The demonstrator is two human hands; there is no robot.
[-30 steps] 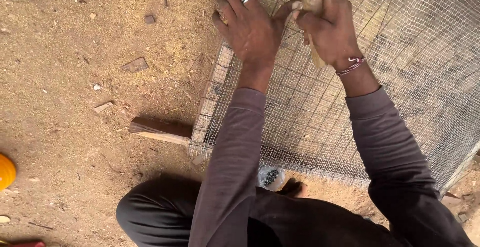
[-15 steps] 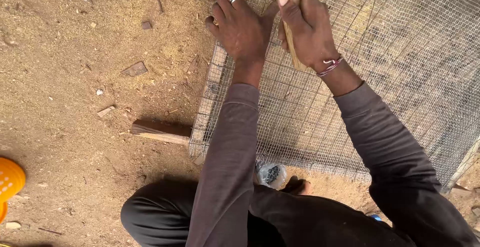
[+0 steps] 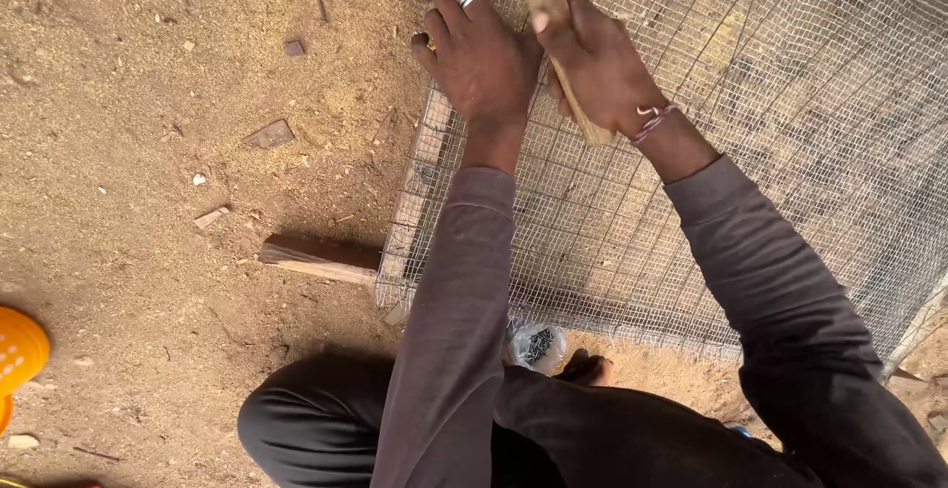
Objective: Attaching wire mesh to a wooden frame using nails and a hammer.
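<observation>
Two hands are seen at the mesh's top-left corner: the right hand (image 3: 597, 68) is clamped on a hammer handle (image 3: 558, 29) angled up-left, while the left hand (image 3: 479, 53) is pressed, fingers curled, on the mesh (image 3: 750, 152) just beside it.

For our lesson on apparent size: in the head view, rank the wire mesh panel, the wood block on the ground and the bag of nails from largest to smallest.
1. Mesh panel
2. Wood block
3. Bag of nails, partly hidden by the sleeve
</observation>
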